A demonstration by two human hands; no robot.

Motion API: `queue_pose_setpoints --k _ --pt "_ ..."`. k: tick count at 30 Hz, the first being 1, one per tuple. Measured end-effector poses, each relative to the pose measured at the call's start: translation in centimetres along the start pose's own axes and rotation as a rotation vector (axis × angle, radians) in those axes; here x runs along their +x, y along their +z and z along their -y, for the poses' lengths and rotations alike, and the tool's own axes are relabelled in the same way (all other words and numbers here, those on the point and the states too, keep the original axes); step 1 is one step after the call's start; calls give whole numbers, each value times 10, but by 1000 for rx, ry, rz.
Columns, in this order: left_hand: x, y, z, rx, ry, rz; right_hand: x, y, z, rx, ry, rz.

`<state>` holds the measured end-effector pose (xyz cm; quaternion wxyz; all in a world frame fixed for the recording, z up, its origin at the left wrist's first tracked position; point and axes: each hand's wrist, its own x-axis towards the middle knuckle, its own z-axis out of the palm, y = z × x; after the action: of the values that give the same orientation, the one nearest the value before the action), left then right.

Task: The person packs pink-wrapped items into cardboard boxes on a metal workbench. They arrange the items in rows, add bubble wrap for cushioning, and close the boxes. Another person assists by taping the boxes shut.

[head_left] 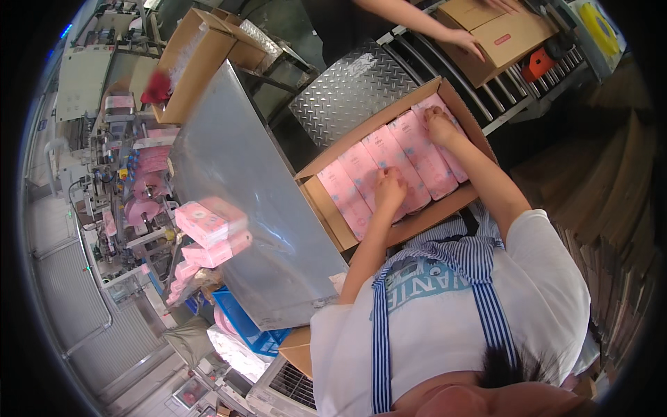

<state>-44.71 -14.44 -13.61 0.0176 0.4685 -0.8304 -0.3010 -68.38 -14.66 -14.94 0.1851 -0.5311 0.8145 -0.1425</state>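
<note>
An open cardboard box (321,203) in front of me holds a row of several pink tissue packs (345,201), lying side by side. My left hand (391,189) rests on the packs near the middle of the row. Its fingers are curled down onto a pack, and their tips are partly hidden. Toward the far right end of the box, my right hand (441,128) has its fingers bent around the upper part of the last tissue pack (450,161). Both packs under my hands sit inside the box walls.
A metal table (243,187) lies to the left, with a stack of pink packs (212,226) at its left edge. Beyond the box are a diamond-plate metal sheet (354,90) and a roller conveyor (511,83). Another person's hand (464,43) is at a closed carton (500,35).
</note>
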Motion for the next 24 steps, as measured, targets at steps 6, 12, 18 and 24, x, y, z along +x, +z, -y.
queue_pose_setpoints --k 6,12,18,24 --pt "-24 4 16 38 -29 -7 -50 -119 40 -50 -138 -186" --pt "7 -10 -5 107 -164 139 -30 -131 -60 -19 54 50" --pt "-25 -41 53 265 -61 -460 -5 -149 -98 -114 174 -103" --pt "-66 -57 71 -313 -649 -339 2 -101 -83 -385 -62 86"
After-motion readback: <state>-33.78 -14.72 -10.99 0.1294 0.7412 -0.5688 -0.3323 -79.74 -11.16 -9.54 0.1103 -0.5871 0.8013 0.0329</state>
